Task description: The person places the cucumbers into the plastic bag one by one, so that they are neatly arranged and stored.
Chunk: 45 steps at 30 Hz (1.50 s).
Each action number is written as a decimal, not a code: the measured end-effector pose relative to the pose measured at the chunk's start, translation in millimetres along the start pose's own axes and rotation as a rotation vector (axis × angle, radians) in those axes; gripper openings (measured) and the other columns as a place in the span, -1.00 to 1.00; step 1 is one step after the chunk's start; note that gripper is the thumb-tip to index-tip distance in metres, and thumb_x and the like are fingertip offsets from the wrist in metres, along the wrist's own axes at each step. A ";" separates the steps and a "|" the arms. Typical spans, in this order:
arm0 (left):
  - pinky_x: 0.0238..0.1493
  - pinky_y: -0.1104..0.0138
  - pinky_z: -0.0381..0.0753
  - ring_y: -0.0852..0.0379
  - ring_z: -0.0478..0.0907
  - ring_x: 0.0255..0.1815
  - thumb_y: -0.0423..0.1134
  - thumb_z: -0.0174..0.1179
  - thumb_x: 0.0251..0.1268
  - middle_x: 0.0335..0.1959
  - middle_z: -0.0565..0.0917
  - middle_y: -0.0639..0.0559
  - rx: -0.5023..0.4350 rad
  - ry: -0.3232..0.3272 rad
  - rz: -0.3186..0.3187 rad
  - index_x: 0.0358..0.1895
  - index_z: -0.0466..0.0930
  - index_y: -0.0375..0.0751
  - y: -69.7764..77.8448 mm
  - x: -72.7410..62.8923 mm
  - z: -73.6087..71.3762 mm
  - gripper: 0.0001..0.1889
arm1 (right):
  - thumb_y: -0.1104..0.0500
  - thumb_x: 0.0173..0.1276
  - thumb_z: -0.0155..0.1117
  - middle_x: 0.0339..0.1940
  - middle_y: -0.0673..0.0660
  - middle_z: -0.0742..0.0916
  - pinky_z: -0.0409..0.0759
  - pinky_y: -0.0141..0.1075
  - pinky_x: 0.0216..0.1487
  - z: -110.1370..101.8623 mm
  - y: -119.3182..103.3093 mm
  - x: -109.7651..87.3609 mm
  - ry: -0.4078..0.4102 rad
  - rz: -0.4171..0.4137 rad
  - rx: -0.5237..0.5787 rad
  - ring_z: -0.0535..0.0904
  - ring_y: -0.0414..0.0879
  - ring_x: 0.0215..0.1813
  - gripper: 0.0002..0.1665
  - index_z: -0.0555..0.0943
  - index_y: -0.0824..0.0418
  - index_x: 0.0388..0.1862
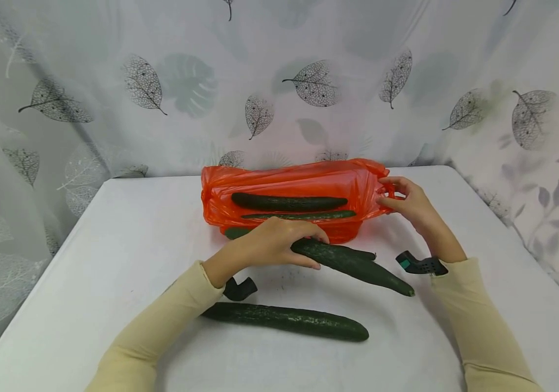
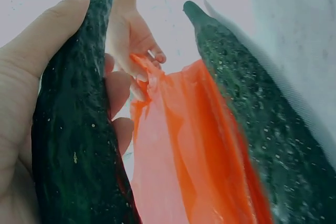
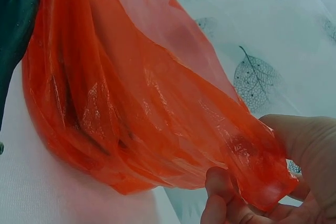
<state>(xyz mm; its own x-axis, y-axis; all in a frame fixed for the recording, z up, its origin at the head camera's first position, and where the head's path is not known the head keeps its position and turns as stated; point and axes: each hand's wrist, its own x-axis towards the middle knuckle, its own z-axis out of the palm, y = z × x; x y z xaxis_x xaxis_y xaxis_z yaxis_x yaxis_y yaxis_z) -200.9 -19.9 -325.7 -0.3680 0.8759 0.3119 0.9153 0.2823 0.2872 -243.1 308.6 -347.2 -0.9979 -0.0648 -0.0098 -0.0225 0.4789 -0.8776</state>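
The head view shows a red plastic bag [image 1: 279, 177] lying lengthwise on the white desk [image 1: 161, 218], with a person's two hands apart from each other. The right hand [image 1: 409, 201] is at the bag's right end, its fingers and thumb pinching the gathered plastic there; the right wrist view shows the film bunched between them. The left hand [image 1: 279, 239] is on the near side of the bag and grips a held cucumber [image 1: 357, 267], thumb on one side and fingers on the other, its free end tilted away from the bag, toward the near right. Just behind it, the tip of another cucumber [image 1: 366, 255] shows; I cannot tell whether the left hand touches that one too. In the bag lie a dark upper cucumber [image 1: 289, 202] and, just in front of it, a slimmer-looking lower cucumber [image 1: 303, 215]. Well apart from the bag on its near side, a loose cucumber [image 1: 289, 320] rests on the desk, its left end hidden by the cream left sleeve [image 1: 137, 337]. Behind the bag hangs a pale, leaf-printed curtain [image 1: 348, 32]. Black wrist devices [image 1: 413, 264] sit nearer than the bag.
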 end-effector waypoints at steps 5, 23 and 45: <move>-0.07 0.54 0.52 0.35 0.57 -0.08 0.08 0.40 0.12 -0.05 0.67 0.19 0.015 0.073 0.065 0.03 0.61 -0.04 -1.7 11.9 -1.3 -0.55 | 0.13 0.45 0.20 0.37 0.38 0.38 0.60 -0.52 -0.20 -2.3 -0.2 0.6 -0.002 -0.003 0.013 0.45 -0.16 -0.03 -0.29 0.21 0.32 0.47; 0.18 0.42 0.48 0.22 0.55 0.11 -0.09 0.43 0.13 0.05 0.66 0.08 -0.090 0.182 -0.062 0.12 0.58 -0.13 -35.1 34.6 1.5 -0.51 | 0.12 0.43 0.24 0.36 0.39 0.40 0.58 -0.55 -0.21 -4.4 -3.1 -2.1 0.010 0.000 -0.014 0.38 0.07 0.15 -0.27 0.23 0.30 0.47; 0.26 0.14 0.44 0.10 0.44 0.28 0.00 0.29 0.28 0.22 0.55 0.05 -0.159 0.050 -0.462 0.26 0.45 -0.05 -76.3 34.7 10.0 -0.48 | 0.15 0.43 0.23 0.27 0.35 0.45 0.59 -0.53 -0.19 -7.3 -5.2 -5.7 0.017 -0.023 0.021 0.45 -0.13 -0.02 -0.31 0.26 0.33 0.44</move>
<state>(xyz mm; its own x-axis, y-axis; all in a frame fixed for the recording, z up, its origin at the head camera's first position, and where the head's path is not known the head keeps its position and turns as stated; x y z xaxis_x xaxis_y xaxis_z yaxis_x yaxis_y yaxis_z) -281.9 -7.2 -345.8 -0.7408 0.6522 0.1608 0.6194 0.5706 0.5392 -237.8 312.8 -339.0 -0.9980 -0.0603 0.0183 -0.0441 0.4594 -0.8872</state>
